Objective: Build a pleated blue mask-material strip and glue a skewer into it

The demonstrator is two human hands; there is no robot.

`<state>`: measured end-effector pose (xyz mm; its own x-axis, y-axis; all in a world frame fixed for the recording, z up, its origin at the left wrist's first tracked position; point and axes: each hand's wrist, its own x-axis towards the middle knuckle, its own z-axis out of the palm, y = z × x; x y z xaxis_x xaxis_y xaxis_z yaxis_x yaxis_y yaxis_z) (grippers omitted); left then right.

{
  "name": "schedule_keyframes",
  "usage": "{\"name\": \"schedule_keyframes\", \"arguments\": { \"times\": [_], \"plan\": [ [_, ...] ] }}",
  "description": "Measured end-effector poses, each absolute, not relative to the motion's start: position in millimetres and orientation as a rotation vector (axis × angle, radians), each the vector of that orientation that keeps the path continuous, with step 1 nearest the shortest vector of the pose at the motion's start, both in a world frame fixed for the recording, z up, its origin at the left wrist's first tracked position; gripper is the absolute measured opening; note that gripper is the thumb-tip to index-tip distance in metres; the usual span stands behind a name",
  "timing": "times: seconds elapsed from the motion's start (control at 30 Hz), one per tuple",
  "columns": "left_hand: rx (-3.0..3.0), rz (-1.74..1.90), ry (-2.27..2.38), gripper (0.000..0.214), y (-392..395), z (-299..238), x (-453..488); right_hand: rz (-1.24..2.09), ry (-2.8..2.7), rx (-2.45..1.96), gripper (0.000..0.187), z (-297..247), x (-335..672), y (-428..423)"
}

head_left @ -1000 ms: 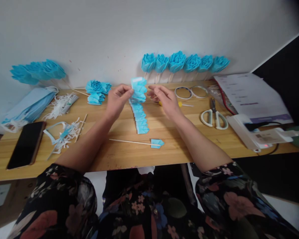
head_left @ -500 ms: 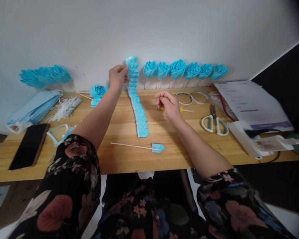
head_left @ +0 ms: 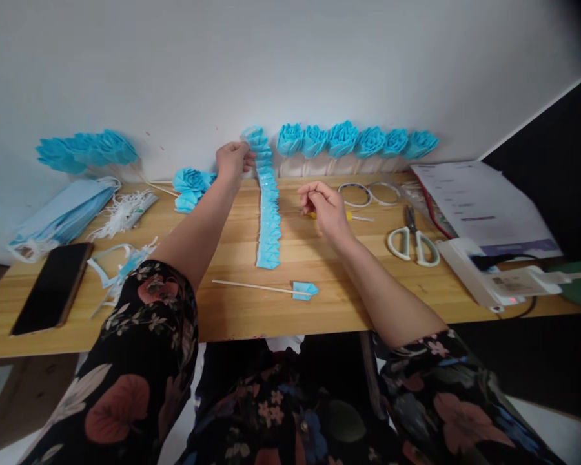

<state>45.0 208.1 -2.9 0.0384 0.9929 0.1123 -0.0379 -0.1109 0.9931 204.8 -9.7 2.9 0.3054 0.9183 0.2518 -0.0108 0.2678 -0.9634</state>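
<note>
While left hand (head_left: 232, 158) pinches blue strip (head_left: 268, 216), right hand (head_left: 326, 210) curled nearby

Layout of the table (head_left: 319, 310), all places given from the pleated strip (head_left: 269, 223), which runs from mid-table back to the wall. At its far end: the left hand (head_left: 232, 158), pinching it. Just right of its middle: the right hand (head_left: 325, 208). Before its near end: a stick (head_left: 256, 286) lying crosswise. Behind and to the right, along the wall: a row of paper flowers (head_left: 351, 139). Further right, in order: two tape rings (head_left: 356, 194), scissors (head_left: 413, 237), papers (head_left: 479, 197) and a small device (head_left: 501, 279). Left, near the far end: a pair of paper flowers (head_left: 188, 187); beyond them, a stack of masks (head_left: 61, 213) and, nearer the front edge, a phone (head_left: 53, 287).
</note>
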Motion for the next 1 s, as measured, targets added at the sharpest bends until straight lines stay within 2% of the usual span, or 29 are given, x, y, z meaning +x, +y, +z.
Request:
{"name": "schedule_keyframes", "arguments": {
  "times": [0.2, 0.53, 1.0],
  "plan": [
    [1.368, 1.182, 1.131, 0.017, 209.0, -6.5, 49.4, 0.818, -1.043, -1.114, 0.023, 3.7, 204.6, -8.7],
    [1.308, 1.235, 1.151, 0.008, 179.0, 11.9, 49.8, 0.819, -1.045, -1.146, 0.028, 6.9, 204.3, -9.0],
    [1.428, 1.176, 1.148, 0.025, 182.5, -4.7, 32.1, 0.8, -1.047, -1.141, 0.025, 4.3, 204.2, -6.3]
  ]
}}
